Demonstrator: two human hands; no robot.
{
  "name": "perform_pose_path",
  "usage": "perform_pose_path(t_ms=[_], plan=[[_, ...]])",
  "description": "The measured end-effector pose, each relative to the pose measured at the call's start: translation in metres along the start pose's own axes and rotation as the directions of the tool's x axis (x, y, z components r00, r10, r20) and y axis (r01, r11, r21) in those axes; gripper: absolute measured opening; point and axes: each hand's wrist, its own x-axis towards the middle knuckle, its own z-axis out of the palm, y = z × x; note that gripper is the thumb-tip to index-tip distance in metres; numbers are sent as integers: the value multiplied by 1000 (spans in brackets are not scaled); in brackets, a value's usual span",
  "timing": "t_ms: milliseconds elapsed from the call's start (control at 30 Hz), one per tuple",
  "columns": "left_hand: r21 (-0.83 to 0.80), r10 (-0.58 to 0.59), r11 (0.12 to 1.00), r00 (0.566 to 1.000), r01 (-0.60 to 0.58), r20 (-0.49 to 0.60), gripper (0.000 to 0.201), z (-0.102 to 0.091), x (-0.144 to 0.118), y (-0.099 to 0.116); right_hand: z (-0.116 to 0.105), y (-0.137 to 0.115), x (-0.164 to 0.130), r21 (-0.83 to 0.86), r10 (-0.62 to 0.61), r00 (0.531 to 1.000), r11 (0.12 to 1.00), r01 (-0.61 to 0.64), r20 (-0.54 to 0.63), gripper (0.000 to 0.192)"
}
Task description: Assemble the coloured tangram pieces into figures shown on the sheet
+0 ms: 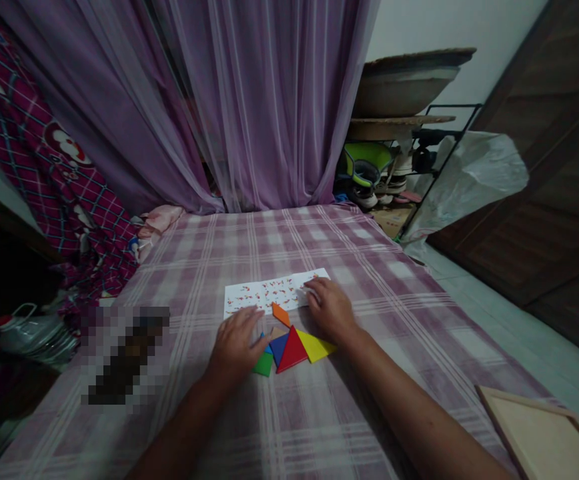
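Flat coloured tangram pieces lie together on the checked bedspread between my two hands. A red triangle (292, 353) is in the middle, with a yellow piece (314, 347) on its right and a dark blue triangle (279, 345) on its left. An orange parallelogram (281, 315) points up toward a printed pattern sheet (264, 291). My left hand (237, 340) rests open beside a green piece (263, 365), its thumb partly covering a light blue one. My right hand (330, 310) lies over the sheet's right end, fingers loosely bent and apart. A beige piece (277, 332) sits above the blue triangle.
The checked bedspread (279, 243) stretches back to purple curtains (274, 100). A wooden tray (544, 433) is at the lower right. Beyond the bed's right edge stands a rack with shoes and a plastic bag (479, 173). A large plastic bottle (39, 337) is at the left, near a pixelated patch.
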Motion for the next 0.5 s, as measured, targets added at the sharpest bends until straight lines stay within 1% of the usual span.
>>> perform_pose_path(t_ms=[33, 100, 133, 200, 267, 333, 400, 433, 500], plan=[[-13, 91, 996, 995, -91, 42, 48, 5, -8, 6, 4, -11, -2, 21, -58, 994, 998, 56, 93, 30], [-9, 188, 982, 980, -187, 60, 55, 13, -21, 13, 12, -29, -6, 44, -121, 980, 992, 116, 160, 24], [-3, 211, 977, 976, -211, 61, 56, 15, -25, 14, 17, -36, -8, 51, -159, 968, 987, 152, 194, 23], [10, 217, 976, 975, -218, 51, 51, 17, -28, 14, 22, -42, -9, 82, -219, 948, 975, 205, 231, 21], [23, 183, 983, 983, -183, 17, 41, 15, -27, 9, 22, -40, -8, 137, -259, 931, 964, 230, 258, 22], [35, 131, 991, 991, -129, -29, 36, 13, -26, 5, 17, -33, -9, 191, -264, 929, 957, 219, 258, 25], [39, 95, 995, 994, -92, -62, 34, 12, -26, 2, 8, -26, -15, 221, -230, 947, 958, 181, 224, 27], [39, 91, 995, 993, -89, -69, 34, 11, -27, 2, 4, -23, -21, 231, -207, 958, 960, 160, 198, 26], [35, 130, 991, 989, -128, -65, 34, 11, -29, 3, -3, -21, -38, 238, -184, 972, 960, 145, 149, 23]])
